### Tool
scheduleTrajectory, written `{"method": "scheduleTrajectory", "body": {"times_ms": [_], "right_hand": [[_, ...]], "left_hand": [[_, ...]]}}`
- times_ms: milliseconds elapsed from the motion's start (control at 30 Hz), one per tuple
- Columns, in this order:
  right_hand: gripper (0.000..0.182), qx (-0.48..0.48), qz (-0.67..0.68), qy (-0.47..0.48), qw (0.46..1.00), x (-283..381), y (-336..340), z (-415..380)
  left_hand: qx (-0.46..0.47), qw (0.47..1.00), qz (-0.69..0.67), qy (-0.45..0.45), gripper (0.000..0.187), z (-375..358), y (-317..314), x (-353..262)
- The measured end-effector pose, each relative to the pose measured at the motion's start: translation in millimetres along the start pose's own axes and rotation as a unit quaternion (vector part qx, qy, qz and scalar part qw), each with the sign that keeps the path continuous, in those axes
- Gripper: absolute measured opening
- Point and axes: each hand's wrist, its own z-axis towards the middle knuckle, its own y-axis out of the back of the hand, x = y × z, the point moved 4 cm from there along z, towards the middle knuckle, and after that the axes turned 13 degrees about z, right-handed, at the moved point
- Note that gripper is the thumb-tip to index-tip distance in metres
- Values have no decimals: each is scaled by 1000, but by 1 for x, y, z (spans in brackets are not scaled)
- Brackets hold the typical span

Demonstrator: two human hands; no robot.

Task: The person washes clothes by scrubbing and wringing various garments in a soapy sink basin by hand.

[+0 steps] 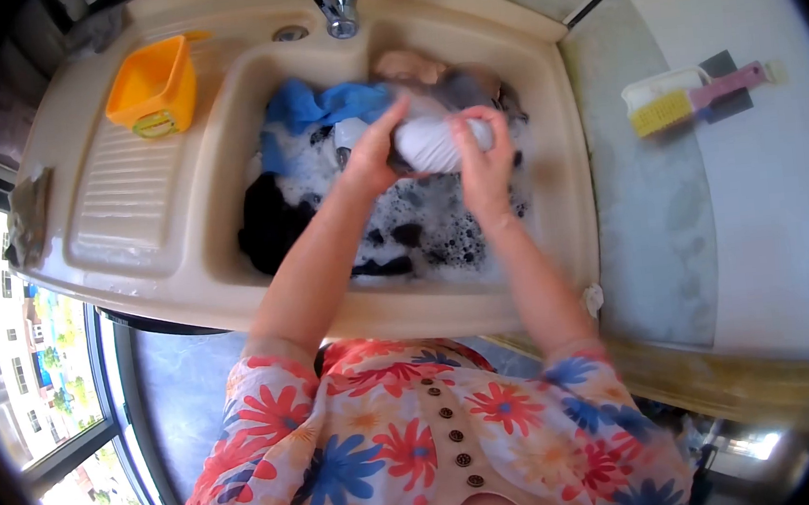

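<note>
A bunched white cloth (429,145) is held between my two hands above the soapy water of the sink basin (553,191). My left hand (378,149) is at its left side, with the fingers blurred against it. On the right side, my right hand (485,154) grips the cloth with bent fingers. A blue cloth (315,104) lies in the suds at the back left, and a black cloth (270,224) at the left. Brownish and grey cloths (410,66) are heaped behind my hands, partly blurred.
A chrome faucet (341,13) stands at the back. On the ribbed drainboard (122,215) at the left sits a yellow plastic container (154,87). A brush with yellow bristles (662,113) hangs on the right wall. Grey cloths (31,218) hang over the left edge.
</note>
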Motion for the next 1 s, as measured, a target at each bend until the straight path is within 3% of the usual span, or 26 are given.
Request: {"method": "scheduleTrajectory", "body": {"times_ms": [67, 100, 133, 200, 233, 333, 533, 567, 667, 767, 867, 900, 967, 1000], "right_hand": [[20, -31, 42, -24, 998, -21, -2, -17], [21, -73, 106, -92, 987, -33, 2, -24], [22, -115, 170, -160, 965, -46, 4, -32], [21, -137, 273, -291, 907, -73, 9, -45], [21, -145, 318, -354, 867, -83, 11, -50], [28, -10, 472, -453, 757, -78, -7, -53], [30, 98, 463, -553, 686, -94, 13, -73], [30, 105, 456, -564, 681, -96, 15, -75], [30, 114, 423, -590, 678, -103, 24, -75], [30, 118, 378, -602, 693, -108, 34, -70], [30, 109, 295, -606, 731, -111, 51, -58], [30, 104, 264, -604, 745, -110, 58, -51], [30, 98, 221, -580, 778, -97, 66, -34], [30, 93, 211, -557, 797, -88, 68, -26]], "left_hand": [[-45, 996, 30, -69, 27, 18, 11, 7], [-141, 956, 200, -164, 22, 8, 14, -3], [-197, 896, 342, -202, 21, -1, 11, -8], [-287, 708, 592, -257, 19, -21, -15, -18], [-288, 651, 620, -330, 16, -23, -23, -10], [-222, 519, 681, -466, 11, -45, -61, 0], [-85, 456, 734, -496, 11, -58, -88, 25], [-21, 430, 788, -439, 8, -59, -91, 27], [25, 444, 783, -436, 9, -57, -92, 35], [-5, 429, 747, -508, 14, -53, -87, 38], [-19, 396, 782, -481, 15, -56, -91, 37], [-13, 395, 826, -401, 20, -53, -92, 38], [-69, 467, 789, -393, 25, -62, -85, 18], [-83, 492, 799, -334, 27, -62, -77, 2]]}}
